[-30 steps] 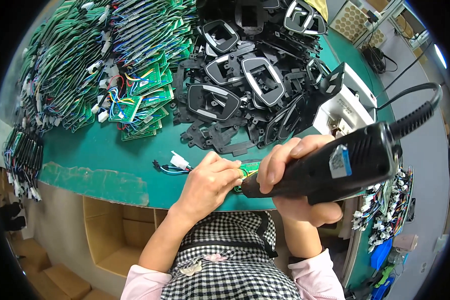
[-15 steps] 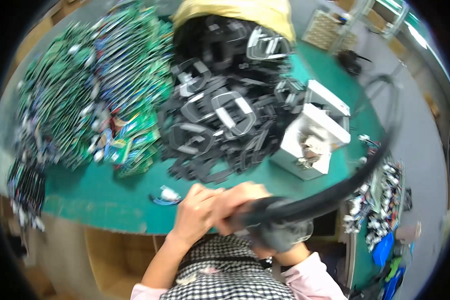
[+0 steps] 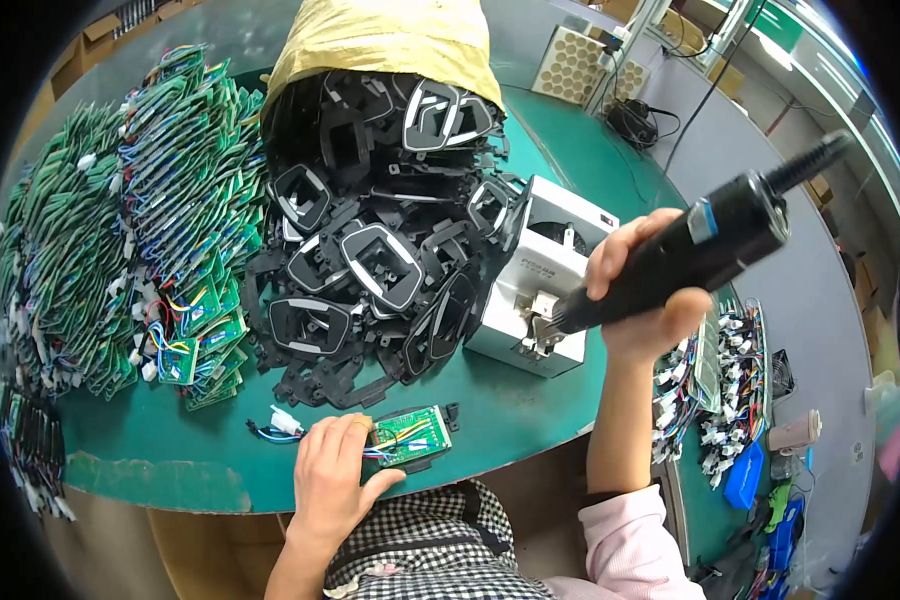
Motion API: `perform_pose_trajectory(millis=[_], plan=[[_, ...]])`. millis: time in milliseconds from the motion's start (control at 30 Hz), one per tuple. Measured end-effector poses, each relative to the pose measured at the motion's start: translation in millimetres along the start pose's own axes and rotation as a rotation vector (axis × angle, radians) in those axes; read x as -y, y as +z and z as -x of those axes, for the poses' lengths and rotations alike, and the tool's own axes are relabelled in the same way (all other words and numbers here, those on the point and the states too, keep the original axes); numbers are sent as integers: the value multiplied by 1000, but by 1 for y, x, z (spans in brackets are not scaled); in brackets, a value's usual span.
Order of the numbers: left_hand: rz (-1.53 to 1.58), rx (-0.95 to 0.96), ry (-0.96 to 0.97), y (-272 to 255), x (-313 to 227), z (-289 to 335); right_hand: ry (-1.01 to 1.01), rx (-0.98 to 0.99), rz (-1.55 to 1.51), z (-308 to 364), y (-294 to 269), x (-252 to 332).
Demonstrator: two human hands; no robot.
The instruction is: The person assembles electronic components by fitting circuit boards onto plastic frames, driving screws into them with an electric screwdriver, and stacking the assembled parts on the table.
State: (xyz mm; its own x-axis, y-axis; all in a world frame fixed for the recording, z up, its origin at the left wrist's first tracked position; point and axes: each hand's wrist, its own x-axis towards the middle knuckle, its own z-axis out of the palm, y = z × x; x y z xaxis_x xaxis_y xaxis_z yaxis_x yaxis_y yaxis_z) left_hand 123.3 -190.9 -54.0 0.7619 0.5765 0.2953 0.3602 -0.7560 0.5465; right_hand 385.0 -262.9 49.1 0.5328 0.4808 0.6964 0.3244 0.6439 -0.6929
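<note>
My left hand, grip unclear, seemingly steadies a green rectangular circuit board by the green desk's near edge; my right hand clasps a black cylindrical screwdriver.

Tabletop, left to right: stacked circuit boards; heaped frames, rearmost inside a sack; machine. Before the frames, near the front edge: one wired board.

This is an electronics assembly workshop: circuit boards lie in dense rows on a green workbench at ten o'clock, matching black plastic frames crowd a yellow sack at twelve, and wire bundles with white connectors lie at four o'clock.
</note>
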Motion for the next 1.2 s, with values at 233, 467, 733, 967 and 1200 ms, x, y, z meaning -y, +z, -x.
perform_pose_trajectory(millis=[233, 467, 733, 967, 1200], plan=[[-45, -114, -15, 11, 4, 11, 245, 56, -243, 29, 21, -20], [-64, -219, 24, 27, 5, 21, 322, 65, -322, 72, 100, -32], [8, -225, -2, 26, 10, 24, 375, 68, -305, 84, 116, -46], [104, -196, -47, 16, 8, 11, 354, 66, -303, 80, 110, -44], [22, 0, -196, 10, 17, -13, 316, 65, -407, 78, 104, -45]])
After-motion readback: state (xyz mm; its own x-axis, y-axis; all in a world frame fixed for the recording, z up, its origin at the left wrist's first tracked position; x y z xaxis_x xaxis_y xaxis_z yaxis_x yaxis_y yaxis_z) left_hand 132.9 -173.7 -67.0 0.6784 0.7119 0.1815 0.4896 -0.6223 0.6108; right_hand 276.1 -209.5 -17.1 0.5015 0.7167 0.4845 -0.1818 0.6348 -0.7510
